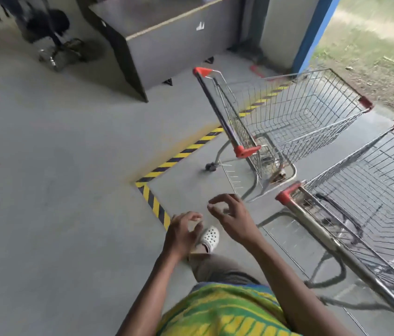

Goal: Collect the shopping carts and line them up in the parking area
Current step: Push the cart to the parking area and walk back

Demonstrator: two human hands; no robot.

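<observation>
Head view shows both hands, left hand (182, 232) and right hand (232, 214), empty with fingers loosely curled; two carts (288, 117) sit inside the striped tape (179, 156), seemingly parked.

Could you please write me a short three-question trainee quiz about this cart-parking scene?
1. True or false: the left hand grips a cart handle.
2. How many shopping carts are in view?
3. Which marks the parking area's edge: A) yellow-black striped tape, B) a rope, C) cones?

Key:
1. False; both the left hand and the right hand hang free with loosely curled fingers, holding nothing.
2. Two: the far cart and the near cart.
3. A.
</observation>
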